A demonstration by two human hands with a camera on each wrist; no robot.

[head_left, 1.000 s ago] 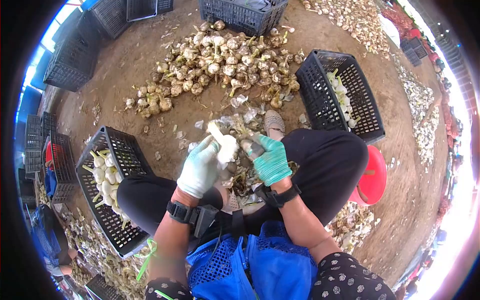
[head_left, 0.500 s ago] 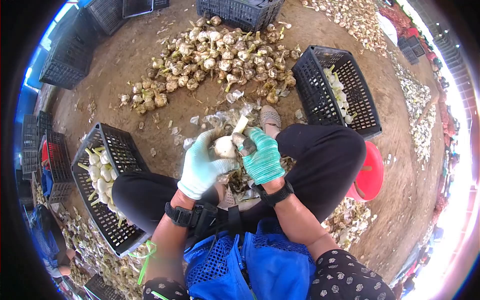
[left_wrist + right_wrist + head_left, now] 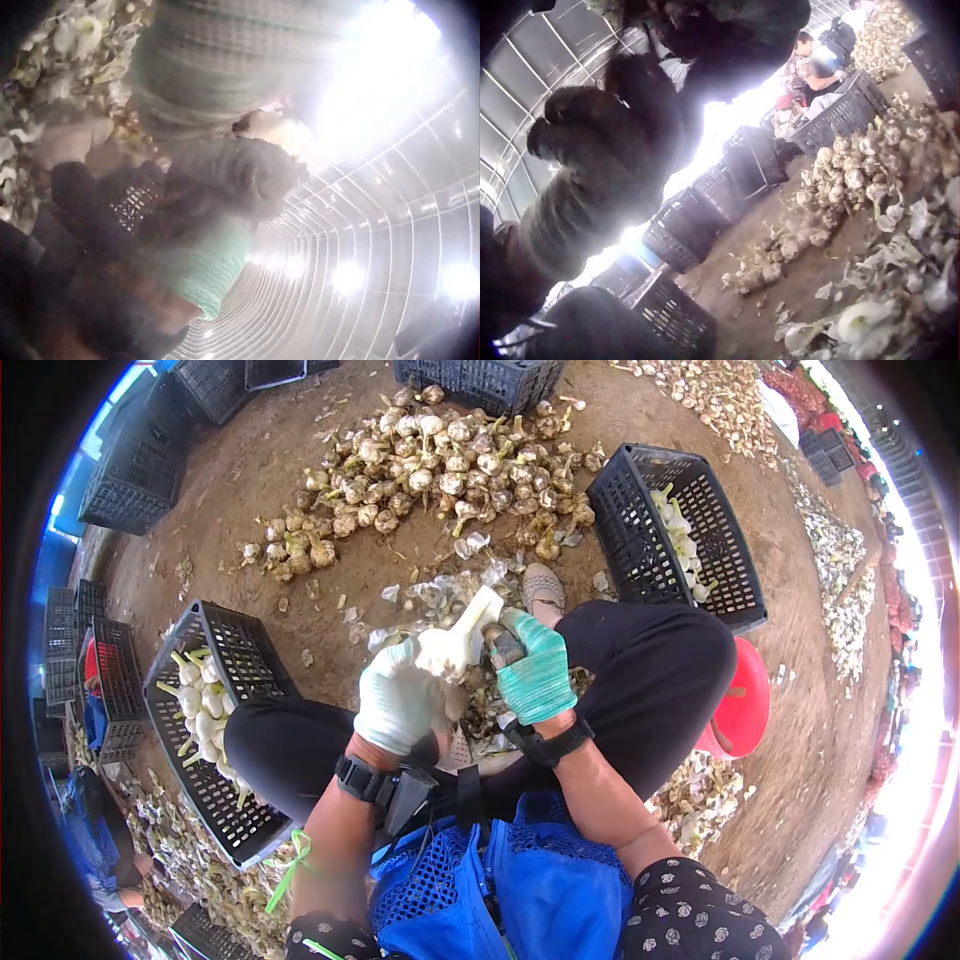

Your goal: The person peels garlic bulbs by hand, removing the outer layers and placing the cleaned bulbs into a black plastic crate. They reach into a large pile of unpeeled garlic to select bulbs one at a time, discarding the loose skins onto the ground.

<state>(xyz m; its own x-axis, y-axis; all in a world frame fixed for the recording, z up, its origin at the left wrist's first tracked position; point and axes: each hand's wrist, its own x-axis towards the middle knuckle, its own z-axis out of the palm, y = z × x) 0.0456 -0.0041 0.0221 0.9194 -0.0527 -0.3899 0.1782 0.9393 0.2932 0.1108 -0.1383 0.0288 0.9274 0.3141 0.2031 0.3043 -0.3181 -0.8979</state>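
One garlic bulb [image 3: 437, 654], stem slanting, is gripped by the left hand [image 3: 395, 700] above loose skins [image 3: 432, 594]; the right hand [image 3: 537, 675] (pinching anything? I cannot tell) has eased off the bulb, suggesting handling remains unfinished.

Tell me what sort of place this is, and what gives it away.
Probably a garlic-cleaning area inside a large greenhouse-like tunnel: there is a heap of untrimmed garlic bulbs on a dirt floor, a black crate of cleaned bulbs, and curved roof ribs overhead.
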